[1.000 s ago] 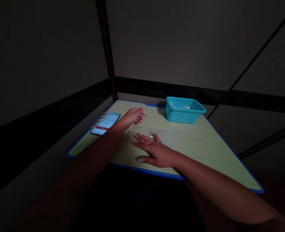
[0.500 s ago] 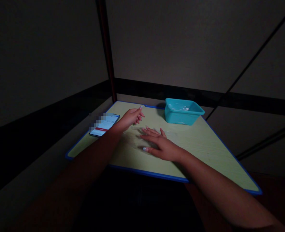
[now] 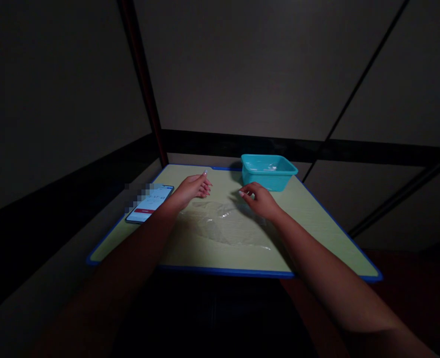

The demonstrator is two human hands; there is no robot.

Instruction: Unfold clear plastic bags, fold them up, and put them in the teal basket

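Left hand (image 3: 194, 189), centre of frame: released, fingers loosely curled, thumb up. Right hand (image 3: 260, 200), just right of centre: fingers bent toward the thumb; from where I stand I cannot tell whether they pinch anything. Clear plastic (image 3: 223, 228) lies flat and creased at lower centre, below both hands. Phone (image 3: 150, 204), left of centre, screen lit. Blue tub (image 3: 270, 181) behind the right hand, upper right of the table (image 3: 316, 248).
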